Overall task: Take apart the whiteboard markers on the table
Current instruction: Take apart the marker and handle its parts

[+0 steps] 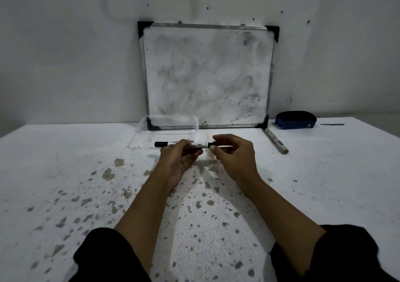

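Note:
I hold a white whiteboard marker [200, 145] with black ends level above the middle of the table. My left hand [179, 158] grips its barrel, with the black left end sticking out past my fingers. My right hand [232, 154] pinches the black right end between thumb and fingertips. A second marker barrel [276, 140], white and worn, lies on the table to the right, below the whiteboard's corner.
A smudged whiteboard [206, 74] leans against the wall at the back. A clear plastic tray [166, 128] sits in front of its left corner. A blue eraser [295, 120] rests at the back right. The white table [86, 173] is speckled with stains.

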